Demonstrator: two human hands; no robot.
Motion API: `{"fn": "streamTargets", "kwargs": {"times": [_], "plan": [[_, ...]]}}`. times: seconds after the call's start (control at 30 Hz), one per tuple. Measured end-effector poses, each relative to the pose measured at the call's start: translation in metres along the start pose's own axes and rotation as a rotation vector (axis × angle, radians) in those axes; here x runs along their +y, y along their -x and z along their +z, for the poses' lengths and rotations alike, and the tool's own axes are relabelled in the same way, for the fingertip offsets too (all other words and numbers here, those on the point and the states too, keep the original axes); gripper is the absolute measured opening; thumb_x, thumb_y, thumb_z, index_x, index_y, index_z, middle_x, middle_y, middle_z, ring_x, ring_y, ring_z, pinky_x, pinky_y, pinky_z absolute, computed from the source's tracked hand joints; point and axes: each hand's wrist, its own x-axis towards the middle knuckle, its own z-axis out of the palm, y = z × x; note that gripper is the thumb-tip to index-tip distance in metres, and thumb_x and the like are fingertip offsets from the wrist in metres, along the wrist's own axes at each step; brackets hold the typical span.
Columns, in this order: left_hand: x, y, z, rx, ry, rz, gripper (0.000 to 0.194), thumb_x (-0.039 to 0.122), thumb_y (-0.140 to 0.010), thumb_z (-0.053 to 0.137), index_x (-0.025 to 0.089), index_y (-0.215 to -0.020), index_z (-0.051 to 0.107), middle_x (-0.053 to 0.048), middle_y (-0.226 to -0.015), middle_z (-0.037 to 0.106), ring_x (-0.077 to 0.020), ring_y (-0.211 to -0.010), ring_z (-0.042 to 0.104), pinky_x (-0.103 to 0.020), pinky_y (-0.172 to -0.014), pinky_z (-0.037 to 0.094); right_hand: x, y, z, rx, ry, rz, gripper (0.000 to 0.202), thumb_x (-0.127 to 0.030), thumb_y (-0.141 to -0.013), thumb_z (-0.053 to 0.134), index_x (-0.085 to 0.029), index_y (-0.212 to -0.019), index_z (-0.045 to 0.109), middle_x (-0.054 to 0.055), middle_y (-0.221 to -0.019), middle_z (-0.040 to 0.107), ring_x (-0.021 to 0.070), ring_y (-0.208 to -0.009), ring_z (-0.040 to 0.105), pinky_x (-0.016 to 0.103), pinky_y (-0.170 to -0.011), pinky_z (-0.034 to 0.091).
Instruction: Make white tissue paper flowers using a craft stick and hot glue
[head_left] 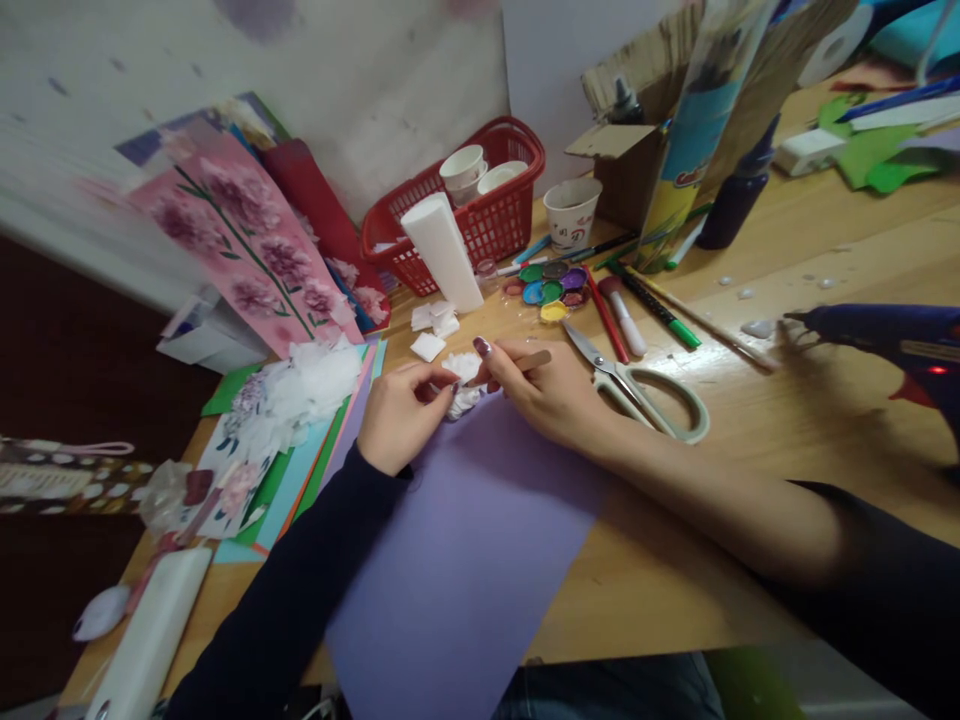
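Observation:
White crumpled paper [466,402] lies at the top edge of a purple sheet of paper [480,540], between my hands. My left hand [401,412] has its thumb and forefinger pinched together at the left side of this crumpled paper. Held like a pen in my right hand [544,390] is a thin brown stick [535,360]; its lower end points at the white paper, and its tip is partly hidden by my fingers. Small white paper squares [428,346] lie just beyond my left hand. Scissors [637,385] rest on the table beside my right hand.
A red basket [517,215] with paper cups stands at the back, a white roll [442,250] before it. Paints [551,290], markers and brushes lie behind the scissors. A glue gun [892,335] with a red light is at right. White paper flowers [307,390] cover coloured sheets at left.

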Motion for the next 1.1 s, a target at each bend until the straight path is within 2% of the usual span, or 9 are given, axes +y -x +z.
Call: {"fn": "streamTargets", "kwargs": {"times": [0.2,0.47,0.73,0.83,0.93,1.1], "plan": [[0.000,0.000,-0.001,0.001,-0.027,0.039,0.015,0.012,-0.075,0.062,0.014,-0.082,0.075,-0.003,-0.074,0.071,-0.0107,-0.057,0.056,-0.024,-0.059,0.045,0.000,0.000,0.001,0.009,-0.010,-0.003,0.051,-0.042,-0.099,0.038,-0.015,-0.069,0.069,0.002,-0.056,0.062,0.0111,-0.053,0.056,0.023,-0.054,0.034],[-0.002,0.001,-0.001,0.003,-0.005,0.039,0.014,0.009,-0.075,0.064,0.014,-0.082,0.075,-0.003,-0.075,0.071,-0.0107,-0.058,0.056,-0.024,-0.060,0.045,-0.003,0.001,-0.002,0.112,-0.157,0.019,0.051,-0.044,-0.098,0.042,-0.016,-0.064,0.068,0.001,-0.055,0.063,0.0110,-0.052,0.058,0.023,-0.054,0.038],[-0.002,0.000,0.002,-0.003,-0.017,0.023,0.015,0.011,-0.076,0.063,0.015,-0.084,0.076,-0.003,-0.075,0.071,-0.0118,-0.060,0.057,-0.025,-0.062,0.046,0.000,0.001,0.001,0.005,-0.095,0.008,0.048,-0.042,-0.098,0.043,-0.016,-0.067,0.069,0.000,-0.054,0.061,0.0102,-0.051,0.056,0.023,-0.052,0.036],[-0.002,0.000,0.001,-0.012,0.002,0.013,0.014,0.013,-0.076,0.063,0.015,-0.084,0.075,-0.003,-0.076,0.072,-0.0119,-0.060,0.058,-0.025,-0.061,0.046,0.001,0.001,0.001,0.070,-0.168,0.039,0.050,-0.047,-0.097,0.043,-0.017,-0.067,0.068,0.001,-0.056,0.062,0.0105,-0.051,0.056,0.023,-0.052,0.038],[-0.001,0.000,-0.004,-0.008,0.018,-0.007,0.014,0.015,-0.076,0.063,0.015,-0.085,0.075,-0.003,-0.075,0.072,-0.0114,-0.057,0.057,-0.024,-0.060,0.046,0.000,0.000,0.000,0.175,-0.337,0.123,0.051,-0.053,-0.094,0.046,-0.017,-0.065,0.067,0.001,-0.055,0.062,0.0105,-0.049,0.055,0.023,-0.050,0.040],[-0.002,-0.002,-0.025,0.087,0.101,-0.041,0.022,0.016,-0.078,0.057,0.016,-0.093,0.072,-0.003,-0.078,0.073,-0.0128,-0.062,0.061,-0.024,-0.061,0.046,-0.004,-0.007,-0.006,0.334,-0.597,0.261,0.046,-0.053,-0.083,0.055,-0.017,-0.056,0.063,0.002,-0.050,0.059,0.0104,-0.043,0.050,0.023,-0.042,0.039]]}}
